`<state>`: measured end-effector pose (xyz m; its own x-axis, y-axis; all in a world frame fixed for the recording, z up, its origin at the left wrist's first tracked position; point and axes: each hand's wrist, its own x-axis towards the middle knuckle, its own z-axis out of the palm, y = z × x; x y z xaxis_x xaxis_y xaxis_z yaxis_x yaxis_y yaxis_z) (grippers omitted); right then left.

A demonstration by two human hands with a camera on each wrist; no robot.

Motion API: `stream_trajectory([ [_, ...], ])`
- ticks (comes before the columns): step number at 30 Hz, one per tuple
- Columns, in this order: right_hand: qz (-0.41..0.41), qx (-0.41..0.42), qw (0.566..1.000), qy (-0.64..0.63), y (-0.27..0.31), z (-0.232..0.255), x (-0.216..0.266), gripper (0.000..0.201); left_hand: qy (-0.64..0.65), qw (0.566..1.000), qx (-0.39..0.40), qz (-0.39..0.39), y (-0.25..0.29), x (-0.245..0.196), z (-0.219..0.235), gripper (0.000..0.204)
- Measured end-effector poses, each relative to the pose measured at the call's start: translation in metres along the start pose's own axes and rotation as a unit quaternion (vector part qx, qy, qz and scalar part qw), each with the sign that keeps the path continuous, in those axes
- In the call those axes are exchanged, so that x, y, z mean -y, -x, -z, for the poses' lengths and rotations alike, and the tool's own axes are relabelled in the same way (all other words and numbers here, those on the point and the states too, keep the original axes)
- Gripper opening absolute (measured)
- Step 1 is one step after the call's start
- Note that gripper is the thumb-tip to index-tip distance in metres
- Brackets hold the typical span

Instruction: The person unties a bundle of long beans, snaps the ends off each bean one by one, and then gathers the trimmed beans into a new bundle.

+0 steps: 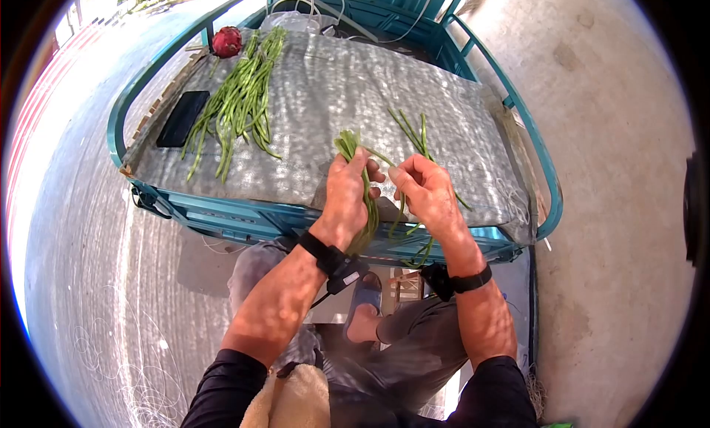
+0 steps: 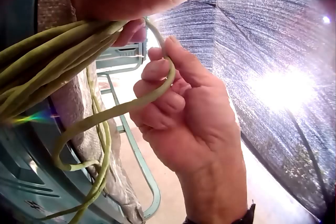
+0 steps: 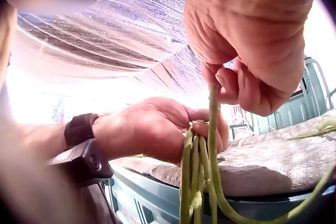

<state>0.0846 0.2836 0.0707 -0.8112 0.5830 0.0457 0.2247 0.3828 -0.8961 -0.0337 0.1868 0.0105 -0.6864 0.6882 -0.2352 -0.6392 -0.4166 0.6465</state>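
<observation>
No text, brand or number could be read in any of the 3 views. In the head view, 1 small white label (image 1: 351,278) stood on the black camera (image 1: 338,282) worn at the person's left wrist, but any print on it was too small to make out. In the left wrist view, 1 small marking (image 2: 34,205) stood on the teal panel (image 2: 23,169), too blurred to tell whether it held letters. In the right wrist view, faint marks (image 3: 131,217) low on the teal panel were likewise illegible.
</observation>
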Motion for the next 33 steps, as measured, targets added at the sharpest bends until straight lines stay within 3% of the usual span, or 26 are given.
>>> stream_trajectory([
  [4, 0.057, -0.032, 0.996, -0.055, -0.001, -0.006, -0.006, 0.024, 0.016, 1.0, 0.01, 0.009, 0.0, 0.0, 0.0, 0.022],
  [7, 0.096, -0.1, 0.988, -0.072, -0.003, -0.009, -0.006, 0.023, 0.03, 0.999, 0.01, 0.012, -0.001, 0.002, -0.001, 0.022],
  [10, 0.085, -0.116, 0.987, -0.076, -0.002, -0.006, 0.0, 0.021, 0.01, 1.0, 0.001, 0.016, -0.002, 0.004, -0.002, 0.023],
  [13, 0.082, -0.099, 0.989, -0.074, 0.0, -0.01, 0.002, 0.022, 0.022, 1.0, 0.005, 0.019, -0.002, 0.004, -0.003, 0.023],
  [20, 0.06, 0.018, 0.991, 0.12, -0.002, -0.008, -0.014, 0.023, 0.0, 1.0, 0.009, -0.004, 0.0, 0.006, -0.004, 0.022],
  [23, 0.029, -0.01, 0.998, 0.055, -0.005, -0.002, -0.014, 0.025, -0.023, 1.0, 0.007, 0.019, -0.001, 0.005, -0.003, 0.022],
  [26, -0.009, -0.082, 0.992, -0.1, -0.004, 0.006, 0.0, 0.024, -0.056, 0.998, -0.001, 0.041, -0.001, 0.005, -0.007, 0.023],
  [29, 0.017, -0.11, 0.975, -0.193, -0.005, 0.011, -0.001, 0.023, -0.093, 0.994, 0.003, 0.053, 0.004, 0.002, -0.01, 0.025],
  [33, 0.066, -0.141, 0.972, -0.178, -0.005, 0.009, -0.001, 0.023, -0.102, 0.992, 0.031, 0.064, 0.003, 0.005, -0.009, 0.028],
])
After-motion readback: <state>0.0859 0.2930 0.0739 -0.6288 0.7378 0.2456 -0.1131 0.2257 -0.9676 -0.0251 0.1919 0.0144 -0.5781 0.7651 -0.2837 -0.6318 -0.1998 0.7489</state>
